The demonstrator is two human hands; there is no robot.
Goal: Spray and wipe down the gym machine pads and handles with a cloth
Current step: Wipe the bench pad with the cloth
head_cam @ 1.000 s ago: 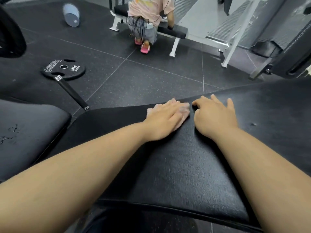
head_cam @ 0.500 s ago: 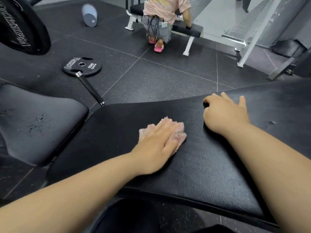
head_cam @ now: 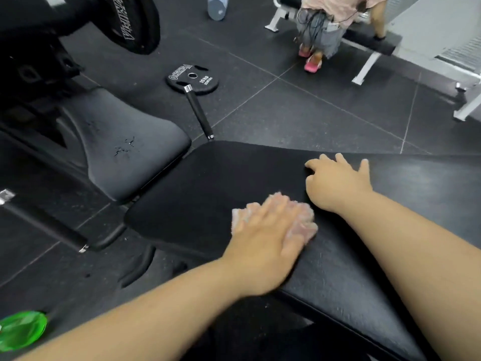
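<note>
Cloth (head_cam: 305, 227), pale pink, pressed under my flat left hand (head_cam: 265, 241) on black vinyl bench pad (head_cam: 208, 183); right hand (head_cam: 338, 185) rests alongside, loosely curled

cloth (head_cam: 299, 225) mostly hidden, green object (head_cam: 22, 330) edge-cropped

Black bench pad (head_cam: 208, 191), pale cloth (head_cam: 303, 227) flat on it under left hand (head_cam: 263, 238), right hand (head_cam: 335, 183) resting just beyond
</note>
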